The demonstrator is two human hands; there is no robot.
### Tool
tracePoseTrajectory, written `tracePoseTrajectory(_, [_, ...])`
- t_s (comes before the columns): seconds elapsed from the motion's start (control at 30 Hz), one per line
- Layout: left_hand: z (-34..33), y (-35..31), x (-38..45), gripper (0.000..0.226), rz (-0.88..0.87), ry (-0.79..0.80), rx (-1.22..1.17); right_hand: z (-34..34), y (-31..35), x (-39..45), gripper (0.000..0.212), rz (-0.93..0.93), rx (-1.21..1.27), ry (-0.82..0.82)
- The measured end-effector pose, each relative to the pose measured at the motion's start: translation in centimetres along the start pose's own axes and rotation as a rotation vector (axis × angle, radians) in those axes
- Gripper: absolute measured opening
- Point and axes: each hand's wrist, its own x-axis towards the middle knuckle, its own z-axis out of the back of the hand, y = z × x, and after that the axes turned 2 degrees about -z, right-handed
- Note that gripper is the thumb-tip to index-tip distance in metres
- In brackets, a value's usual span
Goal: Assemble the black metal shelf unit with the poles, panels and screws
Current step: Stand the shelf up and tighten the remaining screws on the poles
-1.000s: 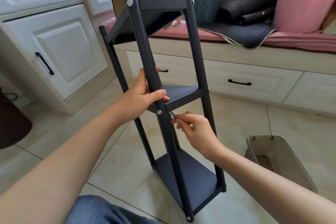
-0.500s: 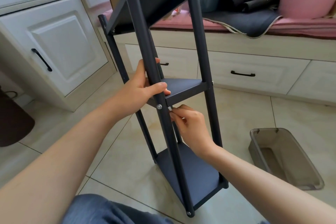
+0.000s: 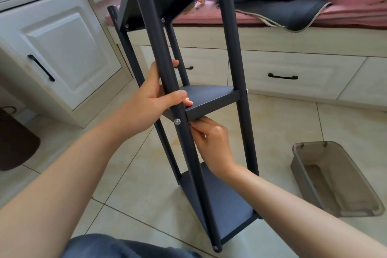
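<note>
Beige floor tiles spread under a black shelf unit that stands tilted at the centre of the view, with white cabinets at ten o'clock and a cushioned bench at one o'clock. The left hand wraps its fingers and thumb around the near pole, just above a silver screw at the middle panel. The right hand sits directly under that panel, fingers curled and pinched together; whether they grip anything, I cannot tell. At four o'clock lies a translucent grey bin.
</note>
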Motion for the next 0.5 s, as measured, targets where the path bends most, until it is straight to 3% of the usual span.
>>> tracePoseTrajectory(0.2, [-0.19,-0.25,0.22,0.045,-0.006,-0.007,-0.022,-0.52,0.35,0.44,0.015,-0.160,0.198,0.045])
tracePoseTrajectory(0.5, [0.03,-0.19,0.37,0.045,-0.003,-0.020,-0.024,-0.29,-0.34,0.47,0.011,-0.011,0.065,0.007])
